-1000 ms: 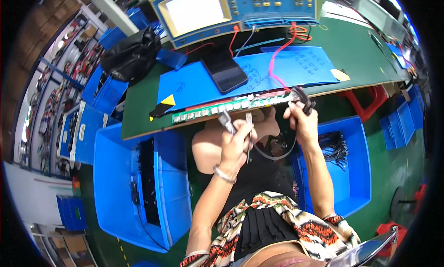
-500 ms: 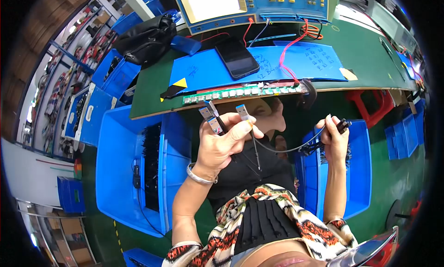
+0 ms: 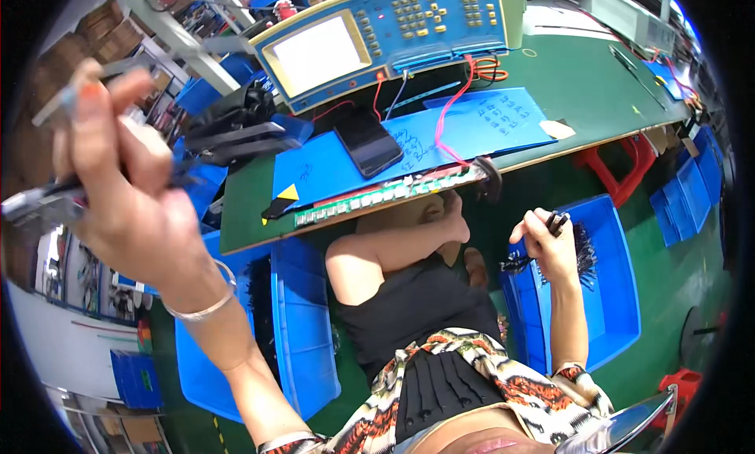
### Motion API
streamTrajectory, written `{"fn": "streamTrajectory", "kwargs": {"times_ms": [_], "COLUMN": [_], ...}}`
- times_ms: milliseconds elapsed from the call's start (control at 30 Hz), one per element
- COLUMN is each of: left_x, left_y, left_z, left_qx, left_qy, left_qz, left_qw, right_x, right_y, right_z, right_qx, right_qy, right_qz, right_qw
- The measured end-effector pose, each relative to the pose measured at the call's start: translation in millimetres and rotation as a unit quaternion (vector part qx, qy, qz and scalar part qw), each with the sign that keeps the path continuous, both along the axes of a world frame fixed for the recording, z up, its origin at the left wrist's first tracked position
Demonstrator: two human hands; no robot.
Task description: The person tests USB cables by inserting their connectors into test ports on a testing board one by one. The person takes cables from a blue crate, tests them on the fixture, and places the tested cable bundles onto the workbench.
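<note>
Head view gives us, at the left, the left hand [image 3: 134, 167] raised close to the camera, its grip clamped on some metal-ended plugs [image 3: 47, 205]; motion blur hides how many there are. Below it, the left bin [image 3: 311, 328] stands beside the lap [image 3: 409, 312], probably for easy reach, its insides partly covered by the forearm [image 3: 236, 352]. On the worktop [image 3: 582, 76], a phone [image 3: 368, 143] lies on a blue sheet [image 3: 495, 127], and a connector strip [image 3: 370, 197] runs along the near edge, likely so both hands can get at it; the instrument [image 3: 436, 37] beyond has leads [image 3: 450, 119] we cannot fully trace. At the right, the right hand [image 3: 548, 243] closes its grip on black cable ends [image 3: 559, 221] by the right bin [image 3: 617, 257], apparently bunching them; that hand hides how they run.
</note>
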State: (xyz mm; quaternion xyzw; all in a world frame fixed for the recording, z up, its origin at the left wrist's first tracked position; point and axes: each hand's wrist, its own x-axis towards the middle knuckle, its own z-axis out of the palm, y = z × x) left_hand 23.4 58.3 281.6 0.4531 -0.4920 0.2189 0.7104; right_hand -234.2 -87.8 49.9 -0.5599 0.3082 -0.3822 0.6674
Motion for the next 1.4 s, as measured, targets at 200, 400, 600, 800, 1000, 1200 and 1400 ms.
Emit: {"fn": "streamTrajectory", "kwargs": {"times_ms": [200, 400, 600, 800, 1000, 1200, 1400], "left_x": [25, 61, 49, 58, 62, 3, -50], "left_y": [-105, -228, -282, -297, -253, -134, -47], "left_z": [28, -15, -47, -39, 1, 30, -96], "left_qx": [0.024, 0.060, 0.189, 0.219, 0.245, 0.473, 0.671], "left_qy": [-0.260, -0.518, -0.466, -0.441, -0.433, -0.283, 0.149], "left_qz": [0.130, 0.219, 0.236, 0.232, 0.294, 0.102, -0.330], "left_qw": [0.957, 0.825, 0.832, 0.839, 0.816, 0.828, 0.647], "right_x": [-5, -17, -32, -29, -18, -11, 19], "right_y": [-7, -7, -8, -11, -9, 3, 13], "right_z": [-15, -32, -49, -59, -61, -53, -16], "right_qx": [0.029, 0.068, 0.117, 0.127, 0.119, 0.134, 0.039], "right_qy": [0.042, 0.063, 0.056, 0.049, 0.041, 0.077, 0.051], "right_qz": [0.008, -0.002, -0.034, -0.029, 0.012, 0.107, 0.112], "right_qw": [0.999, 0.996, 0.991, 0.990, 0.992, 0.982, 0.992]}}
